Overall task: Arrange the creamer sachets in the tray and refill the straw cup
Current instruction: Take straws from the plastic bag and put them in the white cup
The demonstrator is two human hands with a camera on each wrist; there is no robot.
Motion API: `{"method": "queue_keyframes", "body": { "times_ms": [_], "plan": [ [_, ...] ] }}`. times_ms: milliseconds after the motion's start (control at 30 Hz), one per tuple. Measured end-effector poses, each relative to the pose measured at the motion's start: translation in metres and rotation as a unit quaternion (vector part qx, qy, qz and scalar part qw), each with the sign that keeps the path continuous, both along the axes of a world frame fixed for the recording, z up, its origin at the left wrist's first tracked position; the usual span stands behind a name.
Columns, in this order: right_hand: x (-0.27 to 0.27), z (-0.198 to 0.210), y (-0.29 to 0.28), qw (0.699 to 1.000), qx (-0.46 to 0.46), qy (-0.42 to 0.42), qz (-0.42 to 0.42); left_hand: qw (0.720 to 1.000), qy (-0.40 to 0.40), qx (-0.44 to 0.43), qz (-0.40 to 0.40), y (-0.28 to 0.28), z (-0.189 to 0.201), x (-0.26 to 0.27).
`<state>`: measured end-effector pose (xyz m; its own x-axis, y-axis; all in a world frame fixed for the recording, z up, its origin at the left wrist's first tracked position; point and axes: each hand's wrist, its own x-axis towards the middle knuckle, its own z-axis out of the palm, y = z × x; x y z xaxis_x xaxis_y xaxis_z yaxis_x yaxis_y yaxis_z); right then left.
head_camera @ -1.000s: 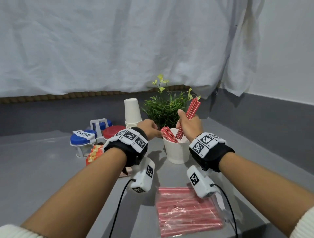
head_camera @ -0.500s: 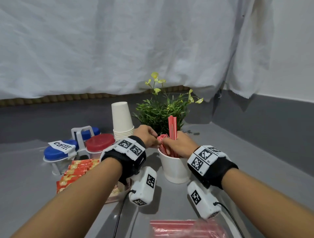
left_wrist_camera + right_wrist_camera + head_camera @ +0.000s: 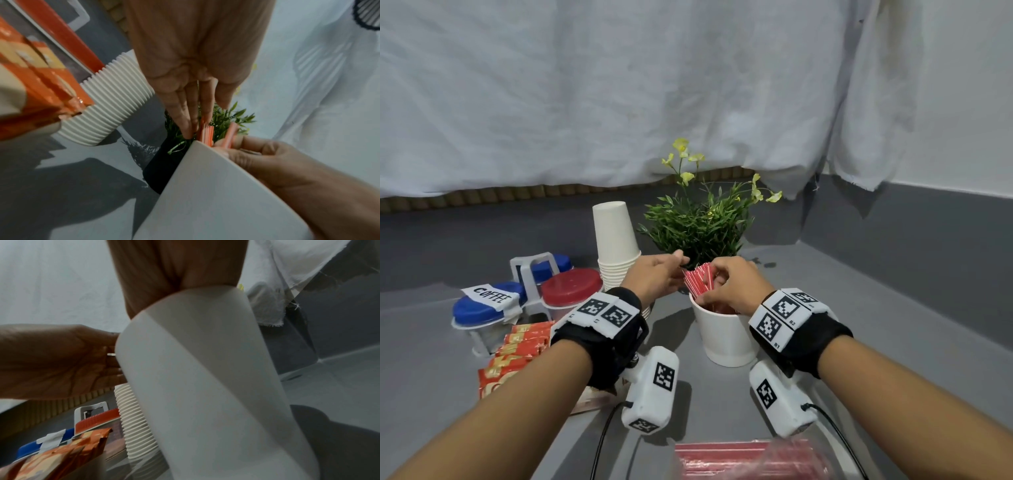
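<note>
Head view shows both hands meeting over the white straw cup (image 3: 726, 337), which stands upright on the grey table (image 3: 876, 308) in front of a potted plant (image 3: 702, 222); the red straws (image 3: 698, 279) stand bunched inside it, leaning left; the right hand (image 3: 739, 286) curls its fingers round the straws at the cup's mouth, gripping them; the left hand (image 3: 654, 279) lies with fingers straight and relaxed, fingertips (image 3: 188, 129) against the bunch's left side, as the left wrist view confirms; orange creamer sachets (image 3: 517, 353) lie in a row in the tray at the left, the tray itself mostly hidden; a stack of paper cups (image 3: 616, 246) stands behind the left hand, beside blue- and red-lidded jars (image 3: 571, 291); a bag of spare red straws (image 3: 750, 460) lies at the near edge.
</note>
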<state>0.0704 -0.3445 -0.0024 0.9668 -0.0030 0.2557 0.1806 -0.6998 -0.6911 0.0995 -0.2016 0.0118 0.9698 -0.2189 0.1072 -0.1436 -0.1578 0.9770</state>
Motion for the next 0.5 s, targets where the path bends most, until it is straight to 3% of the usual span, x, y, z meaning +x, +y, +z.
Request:
{"method": "queue_keyframes", "body": {
  "times_ms": [133,300,500],
  "plan": [
    [-0.005,0.003,-0.002,0.996,0.092,-0.007,-0.008,0.996,-0.049,0.077,-0.009,-0.002,-0.009,0.001],
    [-0.004,-0.001,-0.003,0.993,0.063,-0.048,-0.082,0.985,-0.097,0.142,-0.004,-0.001,-0.015,0.000],
    [-0.004,0.001,0.001,0.992,-0.012,0.009,-0.127,0.985,-0.118,0.113,0.047,-0.005,-0.016,0.001]
  ]
}}
